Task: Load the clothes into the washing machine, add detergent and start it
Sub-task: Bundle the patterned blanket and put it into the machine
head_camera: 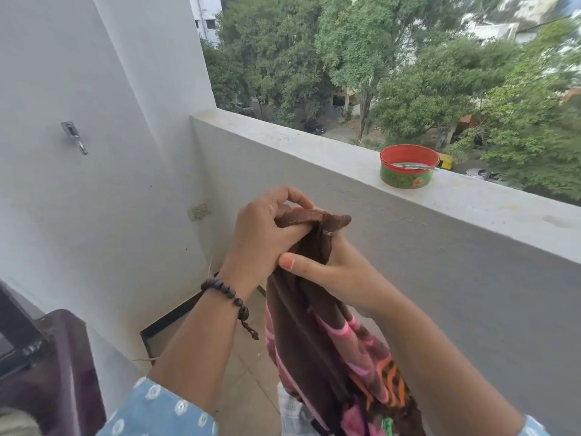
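Both hands are raised at chest height over the balcony floor: the left hand is curled over the top hem of a brown towel, thumb and fingers pinching the folded edge, while the right hand is wrapped round the cloth just below, thumb laid flat across the front. The towel is held up bunched, its pink and orange patterned length hanging down between the forearms towards more laundry, which is only partly seen at the bottom edge. The washing machine, maroon-topped, is glimpsed low at the left, close to the left elbow, with its lid area barely in view.

Judging by the grip, the towel is being gathered for loading. The step is best done if the hanging tail is collected first, so nothing is dragged on the tiles or caught on the machine's rim, and the cloth is dropped in loosely rather than as a tight wad.

A red and green bowl is set on the parapet, well apart from the hands. No brand, label or writing can be read anywhere
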The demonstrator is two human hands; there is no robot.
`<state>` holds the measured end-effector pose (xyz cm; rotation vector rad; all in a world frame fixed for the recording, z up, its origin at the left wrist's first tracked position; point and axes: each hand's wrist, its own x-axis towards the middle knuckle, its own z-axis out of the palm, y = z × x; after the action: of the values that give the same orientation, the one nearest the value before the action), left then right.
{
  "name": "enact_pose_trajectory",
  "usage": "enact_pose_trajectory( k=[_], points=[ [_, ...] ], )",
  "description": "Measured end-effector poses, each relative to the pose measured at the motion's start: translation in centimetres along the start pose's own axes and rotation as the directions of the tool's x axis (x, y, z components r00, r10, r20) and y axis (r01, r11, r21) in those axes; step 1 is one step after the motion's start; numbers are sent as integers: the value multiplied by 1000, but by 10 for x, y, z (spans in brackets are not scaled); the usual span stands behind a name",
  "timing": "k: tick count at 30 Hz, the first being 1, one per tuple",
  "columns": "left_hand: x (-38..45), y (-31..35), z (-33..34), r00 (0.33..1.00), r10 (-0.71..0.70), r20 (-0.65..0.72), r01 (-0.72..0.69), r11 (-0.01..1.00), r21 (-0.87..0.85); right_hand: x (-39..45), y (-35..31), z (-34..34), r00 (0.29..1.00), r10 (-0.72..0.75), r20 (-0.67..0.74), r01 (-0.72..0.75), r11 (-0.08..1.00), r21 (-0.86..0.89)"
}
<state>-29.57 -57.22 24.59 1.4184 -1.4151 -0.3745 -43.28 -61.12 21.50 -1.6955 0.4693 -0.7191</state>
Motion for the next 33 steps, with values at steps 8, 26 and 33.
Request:
enact_pose_trajectory(
  k=[8,26,33],
  points=[
    [-38,-42,-5,983,-158,96,182,916,-358,1,-1,9,997,-51,-57,43,990,-136],
    [-157,-105,85,804,-351,481,505,830,-238,18,-52,-4,901,-176,-397,172,984,-46],
    [-127,-142,69,750,-497,436,646,694,-320,18,-52,-25,886,-172,-431,191,982,3]
  ],
)
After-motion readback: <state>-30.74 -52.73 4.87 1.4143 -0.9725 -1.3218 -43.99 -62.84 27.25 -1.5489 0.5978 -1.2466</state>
